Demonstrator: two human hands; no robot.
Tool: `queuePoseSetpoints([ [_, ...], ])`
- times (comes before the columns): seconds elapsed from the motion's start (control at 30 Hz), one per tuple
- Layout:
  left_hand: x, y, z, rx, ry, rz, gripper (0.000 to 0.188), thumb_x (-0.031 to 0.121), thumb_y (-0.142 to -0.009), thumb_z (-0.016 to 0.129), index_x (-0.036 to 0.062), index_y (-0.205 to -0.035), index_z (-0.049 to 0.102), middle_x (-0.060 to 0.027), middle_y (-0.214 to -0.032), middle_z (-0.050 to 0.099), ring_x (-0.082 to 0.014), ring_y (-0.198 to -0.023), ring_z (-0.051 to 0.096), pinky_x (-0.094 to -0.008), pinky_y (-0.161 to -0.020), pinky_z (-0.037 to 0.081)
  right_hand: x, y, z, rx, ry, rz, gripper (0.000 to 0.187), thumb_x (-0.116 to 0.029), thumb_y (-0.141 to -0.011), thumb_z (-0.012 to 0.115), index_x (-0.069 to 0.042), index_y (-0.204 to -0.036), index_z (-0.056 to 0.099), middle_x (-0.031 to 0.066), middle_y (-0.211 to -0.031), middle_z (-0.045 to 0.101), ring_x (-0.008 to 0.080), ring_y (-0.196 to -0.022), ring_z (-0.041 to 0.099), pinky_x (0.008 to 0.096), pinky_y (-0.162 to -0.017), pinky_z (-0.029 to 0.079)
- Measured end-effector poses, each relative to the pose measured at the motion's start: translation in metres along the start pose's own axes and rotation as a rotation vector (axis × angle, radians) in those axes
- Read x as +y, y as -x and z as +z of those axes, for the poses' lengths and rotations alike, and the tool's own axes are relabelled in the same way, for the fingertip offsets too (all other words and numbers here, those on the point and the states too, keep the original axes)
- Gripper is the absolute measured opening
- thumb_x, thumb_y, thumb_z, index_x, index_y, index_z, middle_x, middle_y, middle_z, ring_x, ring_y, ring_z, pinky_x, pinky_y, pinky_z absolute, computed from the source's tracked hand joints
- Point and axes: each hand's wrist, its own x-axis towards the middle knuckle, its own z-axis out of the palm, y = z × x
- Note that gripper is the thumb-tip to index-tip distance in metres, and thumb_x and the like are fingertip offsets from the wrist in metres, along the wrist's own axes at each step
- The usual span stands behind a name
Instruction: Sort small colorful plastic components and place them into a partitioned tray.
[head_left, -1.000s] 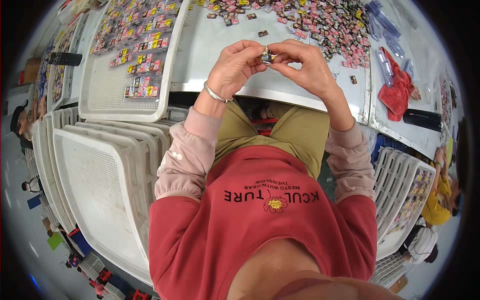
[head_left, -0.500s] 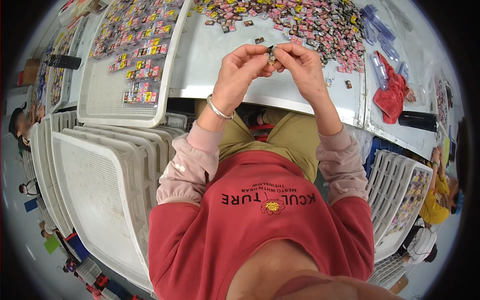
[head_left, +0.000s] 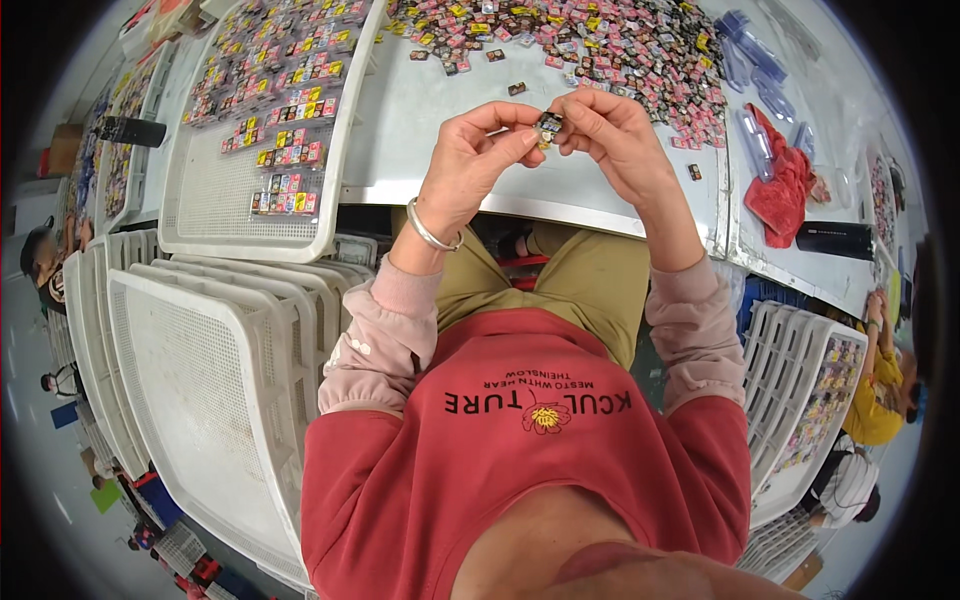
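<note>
Above the front part of the table, my left hand pinches a small black block with pale markings between thumb and fingertips. My right hand meets it from the other side, thumb and fingers closed at the block's right edge. The fingers partly cover the block. Beyond the hands spreads a heap of small black, pink and yellow blocks. One loose dark block lies just past my fingertips, and another rests to the right of my right hand.
To the left, a white tray holds rows of clear packs of coloured blocks. Stacked white trays stand below it. At right lie a red cloth, clear plastic shells and a black cylinder. Other people sit farther off.
Both hands have shifted slightly down, toward me, and the right hand has turned with its fingers a little farther apart from the left. More of the black block's face now shows.
</note>
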Motion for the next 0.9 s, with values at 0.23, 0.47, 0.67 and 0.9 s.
queuePoseSetpoints([
  [0.23,0.013,0.004,0.0,-0.128,-0.115,0.217,0.018,-0.006,-0.085,0.059,-0.0065,-0.103,0.061,-0.0092,-0.095,0.061,-0.0151,-0.084,0.064,-0.0262,-0.078,0.054,-0.022,0.003,0.003,-0.113,0.039,0.117,0.013,-0.011,-0.089,0.062,0.0,-0.094,0.065,0.0064,-0.086,0.062,0.013,-0.077,0.061,0.0251,-0.069,0.05],
  [0.47,0.022,0.008,-0.002,-0.147,-0.27,0.264,0.016,-0.01,-0.083,0.059,-0.0057,-0.098,0.064,-0.0092,-0.097,0.06,-0.0163,-0.088,0.063,-0.0257,-0.08,0.054,-0.041,-0.004,0.009,-0.267,0.284,0.063,0.014,-0.011,-0.085,0.067,0.002,-0.091,0.066,0.0063,-0.085,0.064,0.0127,-0.077,0.062,0.0256,-0.072,0.052],
  [0.67,0.029,0.002,-0.009,-0.093,-0.26,0.214,0.018,-0.01,-0.083,0.06,-0.0052,-0.099,0.063,-0.0089,-0.094,0.064,-0.0146,-0.087,0.064,-0.0236,-0.077,0.053,-0.045,-0.022,0.009,-0.331,0.429,0.074,0.01,-0.006,-0.085,0.065,0.002,-0.092,0.065,0.0063,-0.093,0.063,0.0111,-0.082,0.06,0.0232,-0.074,0.05],
  [0.9,0.037,-0.012,-0.03,-0.012,-0.356,0.332,0.017,-0.008,-0.084,0.06,-0.0047,-0.1,0.061,-0.0091,-0.091,0.068,-0.0137,-0.087,0.065,-0.0213,-0.071,0.052,-0.073,-0.056,0.033,-0.372,0.638,0.401,0.017,-0.012,-0.09,0.056,-0.001,-0.101,0.063,0.0189,-0.13,0.047,0.0303,-0.117,0.046,0.0437,-0.1,0.036],
])
